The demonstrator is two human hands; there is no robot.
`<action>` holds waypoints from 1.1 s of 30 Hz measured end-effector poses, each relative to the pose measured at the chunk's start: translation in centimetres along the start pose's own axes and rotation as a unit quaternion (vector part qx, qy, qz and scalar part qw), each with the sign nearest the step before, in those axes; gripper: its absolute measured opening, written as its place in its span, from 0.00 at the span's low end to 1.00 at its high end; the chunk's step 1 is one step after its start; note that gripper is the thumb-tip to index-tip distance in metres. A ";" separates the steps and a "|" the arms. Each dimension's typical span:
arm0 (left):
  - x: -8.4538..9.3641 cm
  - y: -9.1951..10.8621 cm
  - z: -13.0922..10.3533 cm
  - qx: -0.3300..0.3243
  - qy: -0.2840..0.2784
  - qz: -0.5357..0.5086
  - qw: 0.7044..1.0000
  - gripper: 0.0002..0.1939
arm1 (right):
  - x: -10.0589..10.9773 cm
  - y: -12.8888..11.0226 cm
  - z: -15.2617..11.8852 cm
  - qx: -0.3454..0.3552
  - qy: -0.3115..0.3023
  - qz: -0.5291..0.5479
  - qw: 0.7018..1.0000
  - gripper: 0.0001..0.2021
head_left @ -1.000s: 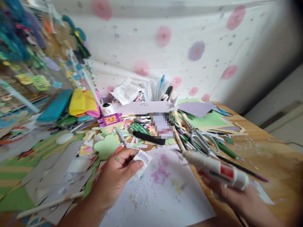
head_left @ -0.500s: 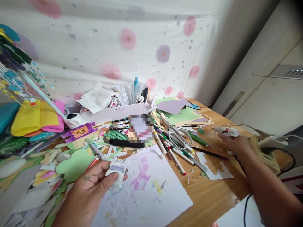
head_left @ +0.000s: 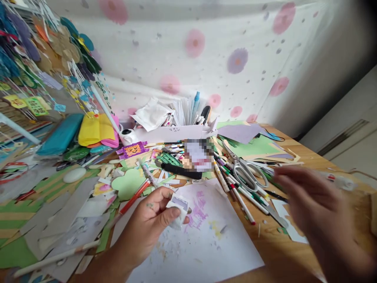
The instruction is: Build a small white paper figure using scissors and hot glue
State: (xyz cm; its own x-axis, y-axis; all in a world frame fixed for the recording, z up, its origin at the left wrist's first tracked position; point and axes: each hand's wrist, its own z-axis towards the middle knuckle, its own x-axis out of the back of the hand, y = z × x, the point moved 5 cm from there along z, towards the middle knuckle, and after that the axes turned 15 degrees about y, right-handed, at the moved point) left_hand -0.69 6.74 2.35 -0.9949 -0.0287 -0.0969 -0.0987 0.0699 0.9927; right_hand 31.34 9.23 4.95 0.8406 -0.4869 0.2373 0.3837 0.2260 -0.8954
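Between the thumb and fingers of my left hand (head_left: 159,214) is a small white paper packet (head_left: 177,210) with a pale purple patch on its face. It is held over a large white sheet (head_left: 212,251) marked with pink and yellow smudges. My right hand (head_left: 312,204) is blurred by motion above the table's right side, near the silver scissors (head_left: 246,173); its fingers are smeared and nothing can be made out in them. A white glue gun (head_left: 340,181) lies behind it at the right, apart from the hand.
Markers (head_left: 243,204) and a cut white paper (head_left: 290,224) lie right of the sheet. A white box (head_left: 179,133) of supplies stands at the back. Paper scraps, a green cloud shape (head_left: 129,184) and coloured bundles (head_left: 97,129) cover the left. Ornaments hang at the upper left.
My right hand has let go of the glue gun and moved away from it towards the middle. The view has turned left. My left hand still holds the packet.
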 end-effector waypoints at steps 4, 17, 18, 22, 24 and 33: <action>-0.2 -0.2 -0.4 0.028 -0.035 -0.029 0.999 0.11 | -11.9 -4.3 -3.6 -0.114 -0.316 0.142 0.931 0.11; -1.5 0.0 -0.4 0.082 -0.088 -0.061 0.991 0.14 | -16.9 -3.2 -8.4 -0.387 -0.382 0.323 0.774 0.15; -1.6 0.1 -0.4 0.083 -0.091 -0.061 0.991 0.15 | -16.8 -3.2 -8.4 -0.389 -0.384 0.322 0.773 0.15; -1.7 0.3 -0.3 0.086 -0.085 -0.054 0.991 0.15 | -16.7 -2.9 -8.3 -0.390 -0.395 0.318 0.769 0.13; -1.7 0.3 -0.2 0.088 -0.080 -0.045 0.992 0.16 | -16.5 -2.9 -8.3 -0.382 -0.399 0.311 0.774 0.13; -1.0 -0.5 -0.1 0.084 -0.047 0.069 0.993 0.14 | -15.8 -3.4 -6.8 -0.159 -0.373 0.141 0.903 0.03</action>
State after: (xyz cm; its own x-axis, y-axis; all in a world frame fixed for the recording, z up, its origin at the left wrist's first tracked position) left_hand 0.39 6.63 2.00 -0.9961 0.0848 0.0247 0.0439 0.2328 0.9715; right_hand 14.18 10.45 1.71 0.9572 0.2823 0.0644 0.0843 -0.0590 -0.9947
